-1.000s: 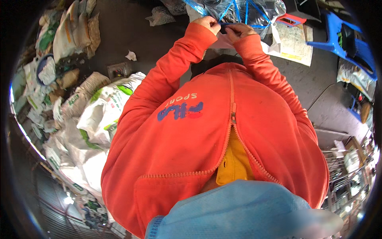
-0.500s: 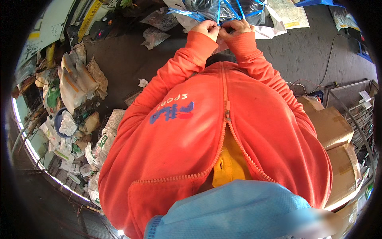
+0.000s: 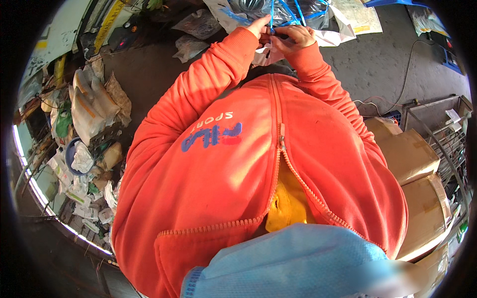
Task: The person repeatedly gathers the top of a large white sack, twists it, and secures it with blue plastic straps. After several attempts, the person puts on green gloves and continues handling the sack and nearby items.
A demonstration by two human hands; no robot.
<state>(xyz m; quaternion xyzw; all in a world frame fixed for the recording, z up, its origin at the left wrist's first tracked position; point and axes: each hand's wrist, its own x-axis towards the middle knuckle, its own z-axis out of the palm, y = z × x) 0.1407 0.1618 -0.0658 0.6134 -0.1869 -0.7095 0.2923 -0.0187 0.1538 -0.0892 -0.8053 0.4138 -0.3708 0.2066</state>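
At the top edge lies a bundle of dark things in clear plastic [image 3: 316,22], cut off by the picture's rim. Blue twine [image 3: 298,11] crosses over it in several strands. A white sheet or sack [image 3: 337,36] spreads out under the bundle. My left hand [image 3: 258,28] is at the near side, its fingers closed on the twine and a finger pointing up along it. Close beside it, my right hand [image 3: 297,37] pinches the same twine where the strands meet. A short dark end hangs below the fingers; what it is I cannot make out.
Clear plastic bags [image 3: 197,25] lie on the dark floor left of the bundle. Farther left are filled sacks [image 3: 92,107] and a blue tub [image 3: 78,156] among scattered bags. Cardboard boxes [image 3: 410,156] stack at right near a metal rack [image 3: 437,121]. A cable [image 3: 411,67] crosses the floor.
My left hand has turned, and a finger now reaches up along the twine. A gap has opened between the hands, with a dark end showing below. The bundle stays in place.
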